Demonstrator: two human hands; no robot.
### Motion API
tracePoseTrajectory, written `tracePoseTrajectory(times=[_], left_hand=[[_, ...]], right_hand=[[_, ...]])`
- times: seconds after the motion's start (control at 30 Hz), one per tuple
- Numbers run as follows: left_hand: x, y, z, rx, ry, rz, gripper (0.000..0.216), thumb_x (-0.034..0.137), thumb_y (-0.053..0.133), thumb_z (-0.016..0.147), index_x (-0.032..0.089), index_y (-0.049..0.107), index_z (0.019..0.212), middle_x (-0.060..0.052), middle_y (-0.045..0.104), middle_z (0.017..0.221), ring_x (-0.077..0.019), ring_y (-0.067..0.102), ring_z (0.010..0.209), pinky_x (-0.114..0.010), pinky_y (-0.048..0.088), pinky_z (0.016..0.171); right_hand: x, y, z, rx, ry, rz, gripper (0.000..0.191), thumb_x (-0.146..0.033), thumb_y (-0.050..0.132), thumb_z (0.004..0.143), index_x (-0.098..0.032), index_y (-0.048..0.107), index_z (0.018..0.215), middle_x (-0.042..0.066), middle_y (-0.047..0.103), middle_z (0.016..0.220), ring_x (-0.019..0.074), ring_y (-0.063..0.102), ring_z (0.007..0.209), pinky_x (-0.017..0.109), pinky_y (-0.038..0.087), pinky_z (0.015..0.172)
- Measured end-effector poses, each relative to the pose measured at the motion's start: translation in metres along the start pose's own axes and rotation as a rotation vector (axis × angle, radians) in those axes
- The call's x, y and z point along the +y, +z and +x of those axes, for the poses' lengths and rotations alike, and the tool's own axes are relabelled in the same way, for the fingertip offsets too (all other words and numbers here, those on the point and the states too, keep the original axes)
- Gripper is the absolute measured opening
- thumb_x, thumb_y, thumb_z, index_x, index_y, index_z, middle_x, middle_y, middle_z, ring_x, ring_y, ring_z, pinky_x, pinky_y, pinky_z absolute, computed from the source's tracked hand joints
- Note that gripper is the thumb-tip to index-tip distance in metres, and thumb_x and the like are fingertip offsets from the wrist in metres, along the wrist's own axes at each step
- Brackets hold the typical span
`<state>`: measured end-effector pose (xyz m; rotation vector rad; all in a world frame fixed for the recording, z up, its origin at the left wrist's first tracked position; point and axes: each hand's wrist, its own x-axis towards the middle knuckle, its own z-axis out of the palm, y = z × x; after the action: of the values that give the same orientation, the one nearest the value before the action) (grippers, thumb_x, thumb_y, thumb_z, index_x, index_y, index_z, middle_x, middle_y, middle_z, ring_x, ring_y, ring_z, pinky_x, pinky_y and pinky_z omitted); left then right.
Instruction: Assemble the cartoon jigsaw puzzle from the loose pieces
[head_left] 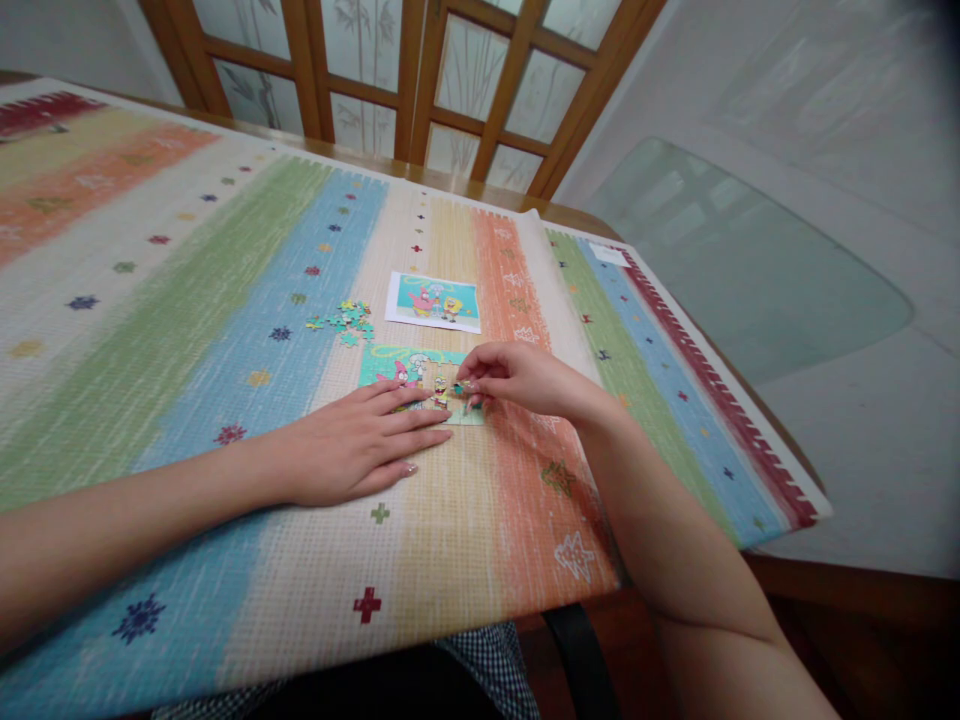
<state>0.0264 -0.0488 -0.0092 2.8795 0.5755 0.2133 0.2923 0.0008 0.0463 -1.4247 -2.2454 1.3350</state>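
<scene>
A small, partly built cartoon jigsaw puzzle [409, 372] lies on the striped mat [225, 330]. My left hand [356, 445] rests flat on the mat, fingers stretched out, its fingertips on the puzzle's lower edge. My right hand [517, 377] is pinched on a small puzzle piece [463, 388] at the puzzle's right side. Several loose pieces [346, 320] lie in a heap just beyond the puzzle to the left. A printed reference picture [435, 301] of the same cartoon lies behind the puzzle.
The striped mat covers a wooden table [787, 585]; its right edge overhangs near a dark red border. A glass tabletop [735, 260] stands to the right. A wooden-framed glazed door [420, 80] is behind the table. Checked fabric [487, 660] shows at the front edge.
</scene>
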Motion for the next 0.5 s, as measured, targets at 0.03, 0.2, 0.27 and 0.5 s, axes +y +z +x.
tracePoseTrajectory(times=[0.03, 0.2, 0.27, 0.5], left_hand=[[0.0001, 0.0001, -0.0001, 0.003, 0.0, -0.001, 0.051, 0.042, 0.039, 0.106, 0.029, 0.038, 0.156, -0.001, 0.038, 0.162, -0.0262, 0.025, 0.154, -0.044, 0.009, 0.127], [-0.0003, 0.0012, -0.0004, 0.02, -0.001, -0.014, 0.051, 0.043, 0.039, 0.106, 0.03, 0.038, 0.156, -0.001, 0.038, 0.162, -0.0256, 0.026, 0.153, -0.043, 0.01, 0.127], [-0.0005, 0.0015, -0.0003, 0.023, 0.0, -0.014, 0.051, 0.043, 0.039, 0.106, 0.029, 0.038, 0.156, -0.001, 0.038, 0.162, -0.0258, 0.026, 0.153, -0.043, 0.01, 0.127], [-0.0006, 0.0011, 0.0001, 0.02, 0.003, -0.005, 0.051, 0.042, 0.039, 0.106, 0.028, 0.04, 0.155, -0.001, 0.037, 0.163, -0.0266, 0.026, 0.153, -0.043, 0.009, 0.127]], right_hand=[[0.0, -0.0003, 0.0001, -0.001, -0.002, -0.011, 0.012, -0.011, 0.06, 0.09, -0.016, 0.07, 0.096, 0.004, 0.075, 0.085, 0.0138, 0.071, 0.076, 0.024, 0.053, 0.072], [-0.0002, -0.003, 0.0008, -0.009, -0.032, -0.106, 0.016, -0.016, 0.06, 0.091, -0.017, 0.074, 0.097, 0.004, 0.076, 0.09, 0.015, 0.069, 0.08, 0.026, 0.051, 0.075], [-0.0009, -0.0039, 0.0011, -0.007, -0.061, -0.165, 0.018, -0.015, 0.059, 0.092, -0.018, 0.076, 0.097, 0.004, 0.076, 0.094, 0.0155, 0.068, 0.083, 0.027, 0.05, 0.078], [-0.0021, 0.0012, 0.0017, -0.065, -0.172, -0.311, 0.023, -0.009, 0.059, 0.09, -0.019, 0.078, 0.099, 0.005, 0.073, 0.098, 0.0163, 0.065, 0.091, 0.027, 0.048, 0.085]])
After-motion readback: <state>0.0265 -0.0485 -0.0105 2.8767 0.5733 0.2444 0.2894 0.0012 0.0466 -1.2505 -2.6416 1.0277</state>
